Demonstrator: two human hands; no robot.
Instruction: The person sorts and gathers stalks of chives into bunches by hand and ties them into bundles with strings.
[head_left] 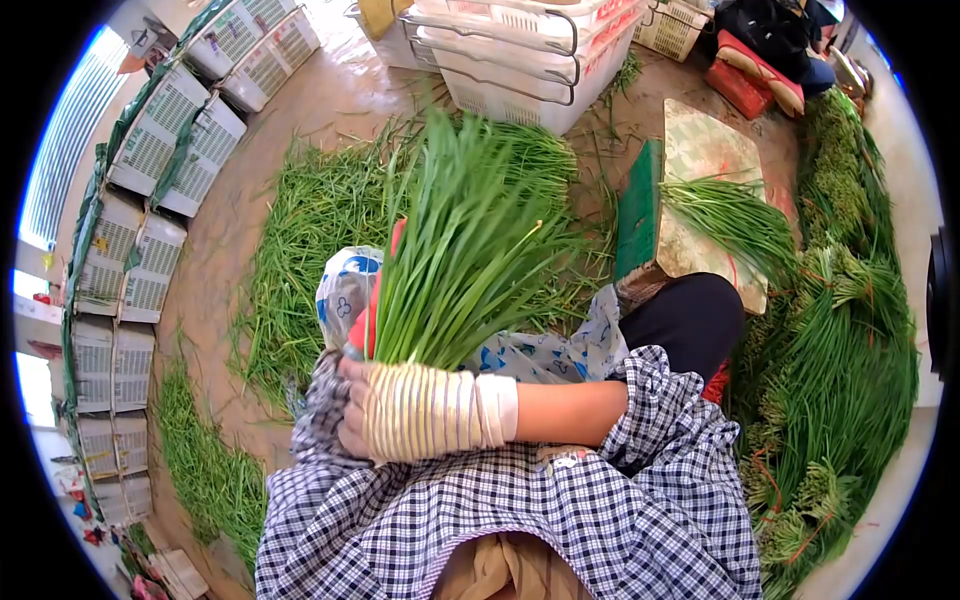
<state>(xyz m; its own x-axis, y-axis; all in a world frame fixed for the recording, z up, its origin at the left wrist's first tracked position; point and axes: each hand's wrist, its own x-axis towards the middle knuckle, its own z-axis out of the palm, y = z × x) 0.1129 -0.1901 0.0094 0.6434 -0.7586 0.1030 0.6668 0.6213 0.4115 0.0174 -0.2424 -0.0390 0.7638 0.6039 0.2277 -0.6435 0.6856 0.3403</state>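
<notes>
A large bunch of long green chives [460,250] fans upward and away from me, its upper leaves slightly blurred. My right hand [420,412], wrapped in a pale striped covering with a white band at the wrist, is closed around the lower end of the bunch. Behind the bunch on the left runs a red strip [362,325], which may be a glove; what it is does not show clearly. My left hand is mostly hidden behind the chives and my right hand, so its fingers cannot be made out. A white plastic sheet with blue prints [348,285] lies across my lap.
Loose leaves [310,220] cover the floor ahead. At the right, a small bunch [730,215] lies on a worn board [705,145], beside a long pile of tied bunches [840,360]. White crates [500,75] are stacked ahead; more crates [160,130] line the left.
</notes>
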